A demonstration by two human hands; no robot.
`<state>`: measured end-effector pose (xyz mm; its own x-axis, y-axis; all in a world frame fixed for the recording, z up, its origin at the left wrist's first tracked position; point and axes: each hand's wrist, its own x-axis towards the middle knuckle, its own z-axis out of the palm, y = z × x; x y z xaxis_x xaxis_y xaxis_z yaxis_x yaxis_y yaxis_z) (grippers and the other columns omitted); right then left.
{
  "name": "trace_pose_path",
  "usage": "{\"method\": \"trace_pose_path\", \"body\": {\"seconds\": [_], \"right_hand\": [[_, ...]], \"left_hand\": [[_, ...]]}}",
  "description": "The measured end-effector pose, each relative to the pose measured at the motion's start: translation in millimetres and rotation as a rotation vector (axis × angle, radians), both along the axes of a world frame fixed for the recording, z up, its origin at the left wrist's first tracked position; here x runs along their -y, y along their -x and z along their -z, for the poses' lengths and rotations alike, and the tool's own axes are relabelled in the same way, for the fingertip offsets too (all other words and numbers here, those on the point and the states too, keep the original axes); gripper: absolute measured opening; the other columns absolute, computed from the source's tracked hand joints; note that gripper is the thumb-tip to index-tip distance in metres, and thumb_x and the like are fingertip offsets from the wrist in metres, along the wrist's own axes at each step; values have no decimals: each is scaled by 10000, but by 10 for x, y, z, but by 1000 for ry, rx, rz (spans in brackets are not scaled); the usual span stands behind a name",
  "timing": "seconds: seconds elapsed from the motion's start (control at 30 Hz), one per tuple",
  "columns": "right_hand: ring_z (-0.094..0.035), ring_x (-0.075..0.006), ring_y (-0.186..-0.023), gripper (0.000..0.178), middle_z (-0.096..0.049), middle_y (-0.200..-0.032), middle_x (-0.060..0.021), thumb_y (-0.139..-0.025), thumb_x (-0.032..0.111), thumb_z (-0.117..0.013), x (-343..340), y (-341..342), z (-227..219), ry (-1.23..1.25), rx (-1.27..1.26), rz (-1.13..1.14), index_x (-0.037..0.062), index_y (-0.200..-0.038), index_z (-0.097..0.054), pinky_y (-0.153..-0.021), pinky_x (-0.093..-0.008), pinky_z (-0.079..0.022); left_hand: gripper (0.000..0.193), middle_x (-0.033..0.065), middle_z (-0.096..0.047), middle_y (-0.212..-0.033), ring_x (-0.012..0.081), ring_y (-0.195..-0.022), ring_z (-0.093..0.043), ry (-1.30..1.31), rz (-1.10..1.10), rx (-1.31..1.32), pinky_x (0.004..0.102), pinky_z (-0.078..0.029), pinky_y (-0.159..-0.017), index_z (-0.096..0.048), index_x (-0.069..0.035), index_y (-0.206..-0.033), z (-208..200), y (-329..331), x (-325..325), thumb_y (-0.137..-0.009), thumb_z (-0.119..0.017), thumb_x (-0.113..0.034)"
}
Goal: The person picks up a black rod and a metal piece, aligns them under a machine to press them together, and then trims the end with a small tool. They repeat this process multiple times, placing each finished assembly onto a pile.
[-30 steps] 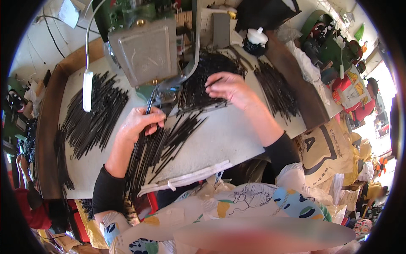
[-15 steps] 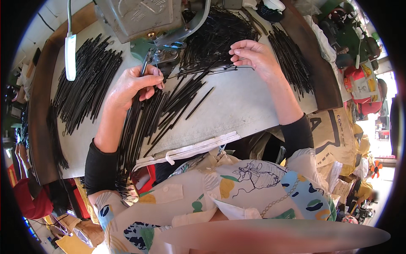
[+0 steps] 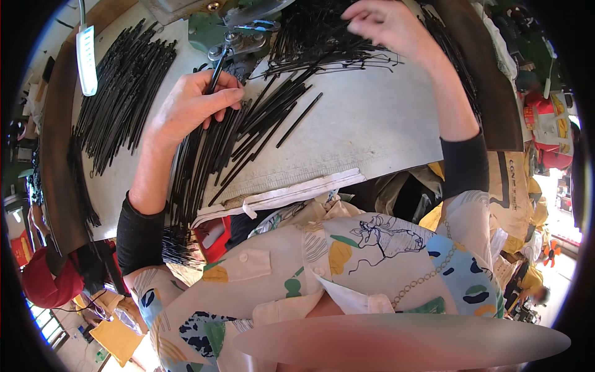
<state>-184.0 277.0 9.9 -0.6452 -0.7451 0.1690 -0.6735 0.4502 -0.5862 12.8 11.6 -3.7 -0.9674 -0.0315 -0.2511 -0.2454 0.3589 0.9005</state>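
Black sleeves [image 3: 144, 239], pale patterned shirt [image 3: 319, 251]

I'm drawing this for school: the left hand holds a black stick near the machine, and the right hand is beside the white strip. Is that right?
No: in the head view, the right hand is by the tangled black pile, not the white strip. The left hand does hold a black stick near the machine.

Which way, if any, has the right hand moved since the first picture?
Yes, the right hand has moved to the right, farther from the machine's green base.
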Motion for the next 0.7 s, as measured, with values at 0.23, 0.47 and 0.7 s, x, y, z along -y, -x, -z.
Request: {"method": "trace_pose_path", "body": {"seconds": [0.23, 0.47, 0.7], "right_hand": [[-575, -234, -737, 128, -573, -864, -46, -806, 117, -573, 134, -385, 210, -163, -511, -172, 58, -914, -608, -671, -327, -479], [-570, -219, -859, 65, -558, -851, -20, -790, 121, -562, 111, -410, 145, -160, -587, -182, 81, -840, -559, -672, -355, -491], [-558, -178, -784, 78, -517, -751, -15, -715, 127, -576, 290, -729, -48, 114, -801, -384, 88, -768, -534, -607, -276, -495]], "left_hand": [[308, 21, -578, -628, 54, -559, -500, 281, 16, -190, 222, -394, -492, -622, 21, -946, 20, 22, -95, -781, -636, -238], [272, 175, -615, -739, 274, -638, -601, 563, 14, -441, 328, -449, -593, -610, 13, -958, -84, -44, -208, -785, -618, -197], [245, 94, -641, -745, 185, -591, -583, 220, 72, -222, 267, -441, -515, -625, 11, -955, -203, 125, -416, -875, -517, -194]]}}
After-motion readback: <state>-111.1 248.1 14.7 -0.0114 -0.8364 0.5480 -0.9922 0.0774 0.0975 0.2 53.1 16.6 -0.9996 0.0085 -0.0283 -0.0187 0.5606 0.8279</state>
